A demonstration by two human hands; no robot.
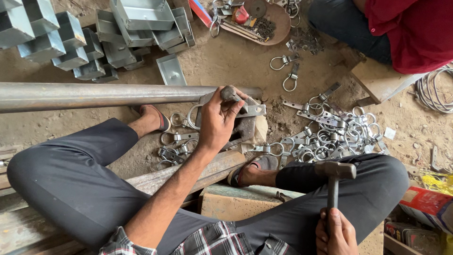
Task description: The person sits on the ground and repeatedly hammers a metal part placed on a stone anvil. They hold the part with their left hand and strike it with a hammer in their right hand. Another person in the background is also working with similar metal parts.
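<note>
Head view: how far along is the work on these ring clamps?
Done, seemingly: a few clamps lie left of the block. In hand: the left hand steadies one clamp on the block by the pipe; the right hand holds the hammer raised. Left: probably the big pile on the right. Which pile is finished cannot be told for sure.

A steel ring-and-strap hasp [245, 111] lies flat on a dark iron block [240, 132], at 12 o'clock from a raised, upright steel-headed hammer [334, 175].
</note>
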